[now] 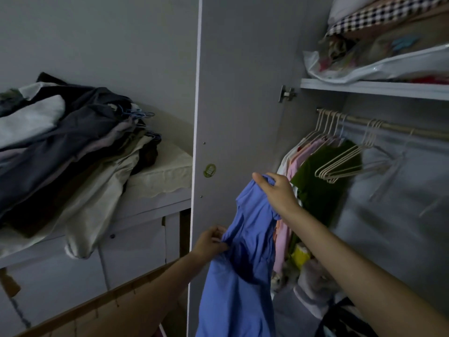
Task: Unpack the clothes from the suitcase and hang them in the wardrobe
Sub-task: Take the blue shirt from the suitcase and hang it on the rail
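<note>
A blue shirt (245, 259) hangs in front of the open wardrobe door (238, 93). My right hand (277, 190) grips its top edge, held up high. Lower down, my left hand (211, 242) pinches a fold at the shirt's left side. Inside the wardrobe, a rail (388, 126) carries pink, white and green clothes (315, 171) at its left end and several empty cream hangers (349, 159) beside them. The suitcase is out of sight.
A heap of dark and pale clothes with blue hangers (73, 147) lies on a white cabinet (150, 210) at the left. The shelf (374, 90) above the rail holds bagged bedding. Bags and bundles crowd the wardrobe floor (315, 283).
</note>
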